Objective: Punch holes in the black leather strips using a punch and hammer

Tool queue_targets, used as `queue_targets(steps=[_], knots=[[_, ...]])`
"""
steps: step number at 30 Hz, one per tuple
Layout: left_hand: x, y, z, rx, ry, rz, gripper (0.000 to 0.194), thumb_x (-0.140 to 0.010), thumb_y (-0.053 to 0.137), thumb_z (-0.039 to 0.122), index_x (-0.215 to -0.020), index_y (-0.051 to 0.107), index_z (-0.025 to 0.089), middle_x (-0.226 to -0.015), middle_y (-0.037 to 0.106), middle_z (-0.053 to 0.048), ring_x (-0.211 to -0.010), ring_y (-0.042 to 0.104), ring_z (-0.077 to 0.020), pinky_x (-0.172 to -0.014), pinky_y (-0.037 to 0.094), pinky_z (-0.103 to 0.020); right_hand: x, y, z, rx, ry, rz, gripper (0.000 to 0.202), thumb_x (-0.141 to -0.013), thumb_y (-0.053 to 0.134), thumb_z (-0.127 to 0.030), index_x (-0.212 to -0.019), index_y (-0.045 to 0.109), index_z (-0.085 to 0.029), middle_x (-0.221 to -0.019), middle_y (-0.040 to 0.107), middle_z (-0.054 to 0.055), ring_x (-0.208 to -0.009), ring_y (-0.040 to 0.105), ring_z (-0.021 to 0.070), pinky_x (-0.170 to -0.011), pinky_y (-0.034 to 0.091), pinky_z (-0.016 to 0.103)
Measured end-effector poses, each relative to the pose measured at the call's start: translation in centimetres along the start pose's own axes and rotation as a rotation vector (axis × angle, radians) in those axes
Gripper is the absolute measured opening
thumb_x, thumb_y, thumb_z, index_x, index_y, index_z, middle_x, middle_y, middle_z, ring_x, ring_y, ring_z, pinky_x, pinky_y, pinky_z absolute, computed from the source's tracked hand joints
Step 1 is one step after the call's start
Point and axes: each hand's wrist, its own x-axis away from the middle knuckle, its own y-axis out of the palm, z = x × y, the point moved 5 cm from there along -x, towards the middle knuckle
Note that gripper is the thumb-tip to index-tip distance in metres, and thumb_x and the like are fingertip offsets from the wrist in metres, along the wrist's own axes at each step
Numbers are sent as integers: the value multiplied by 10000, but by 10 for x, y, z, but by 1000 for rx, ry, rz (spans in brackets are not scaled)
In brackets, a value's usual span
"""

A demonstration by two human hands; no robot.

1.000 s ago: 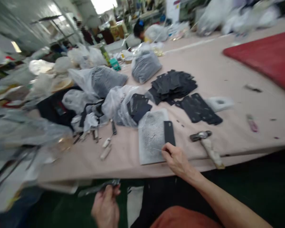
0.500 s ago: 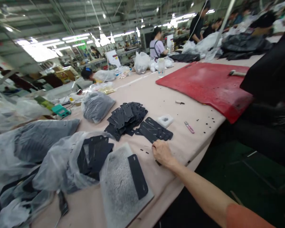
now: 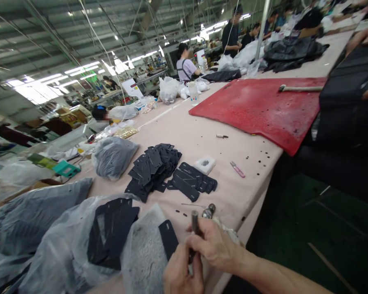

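Observation:
My right hand (image 3: 219, 245) is closed around the upper part of an upright metal punch (image 3: 195, 222). Below it, my left hand (image 3: 184, 271) pinches the lower part of the same tool. Just beyond my right hand is a metal hammer head (image 3: 209, 211), with a pale wrapped handle (image 3: 228, 230) partly hidden behind that hand. To the left, a dark strip (image 3: 168, 237) with a slot at its end lies on a grey worn slab (image 3: 145, 249); my left hand covers its near end. Dark cut pieces lie in a heap (image 3: 155, 167) and a smaller spread group (image 3: 191, 179) farther back.
Plastic bags of dark pieces (image 3: 61, 245) line the left side. Pink snips (image 3: 237, 168), a small white block (image 3: 205, 164) and a red mat (image 3: 257, 106) with a hammer (image 3: 300, 88) lie farther off. Another person's hands (image 3: 366, 38) hold black material at right.
My left hand has come into view and grips the punch together with my right hand. The punch and the nearby hammer head now show. Another person's hands have appeared at right.

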Motion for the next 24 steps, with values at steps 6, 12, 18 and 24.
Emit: queue_targets(steps=[6, 12, 18, 24], knots=[[-43, 30, 22, -107, 237, -69, 198, -848, 626, 263, -1034, 601, 200, -863, 647, -44, -749, 630, -130, -674, 478, -208, -32, -67, 33, -176, 63, 306, 241, -832, 554, -343, -929, 517, -126, -710, 567, 3, -484, 466, 78, -456, 371, 204], [-13, 10, -44, -408, 210, 32, 306, -921, 514, 315, -1181, 557, 159, -1207, 601, -80, -1060, 607, -173, -889, 508, -282, -101, -176, -35, 104, -228, 802, 377, -862, 531, -478, -917, 562, -106, -764, 631, 63, -528, 543, 106, -521, 435, 233], [37, 13, -100, -622, 291, -34, 436, -876, 518, 257, -1283, 504, 101, -1370, 500, -127, -1230, 514, -254, -948, 492, -378, -135, -185, -79, 508, -659, 957, 383, -934, 457, -479, -1043, 531, -119, -889, 627, 79, -719, 594, 126, -703, 452, 244], [42, 18, -107, -620, 251, -27, 462, -857, 530, 243, -1300, 494, 117, -1397, 481, -117, -1265, 487, -250, -984, 476, -379, -192, -164, 0, 974, -214, 582, 264, -909, 450, -333, -917, 581, -105, -793, 618, 97, -694, 549, 157, -652, 343, 264]])
